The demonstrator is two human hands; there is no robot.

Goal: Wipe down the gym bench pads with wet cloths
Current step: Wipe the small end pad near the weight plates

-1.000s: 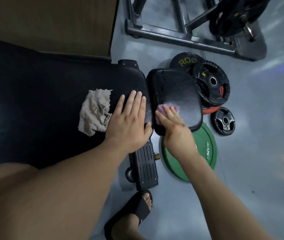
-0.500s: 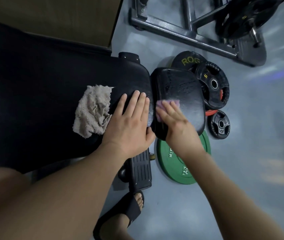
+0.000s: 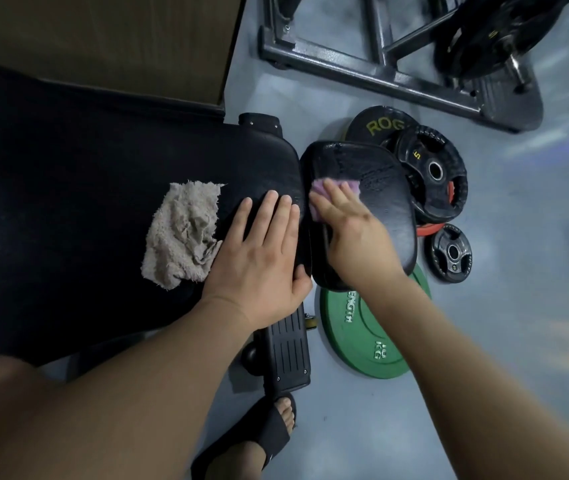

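A long black bench pad [image 3: 85, 174] fills the left. A smaller black seat pad [image 3: 376, 174] adjoins it on the right, with wet streaks on its surface. My left hand [image 3: 258, 258] rests flat, fingers straight, on the long pad's right end. A crumpled beige cloth [image 3: 182, 233] lies on that pad just left of this hand. My right hand [image 3: 348, 230] presses a small purple cloth [image 3: 348, 187] onto the seat pad's left part; its straight fingers cover most of the cloth.
Weight plates lie on the grey floor right of the seat pad: a green one [image 3: 362, 337], black ones [image 3: 432, 174] and a small one [image 3: 451, 252]. A dark steel rack base [image 3: 362, 71] crosses the top. The bench's foot [image 3: 288, 355] and my sandalled foot [image 3: 262, 434] are below.
My right hand has slid the purple cloth a little up the seat pad's left part. My left hand stays flat on the long pad. The beige cloth has not moved.
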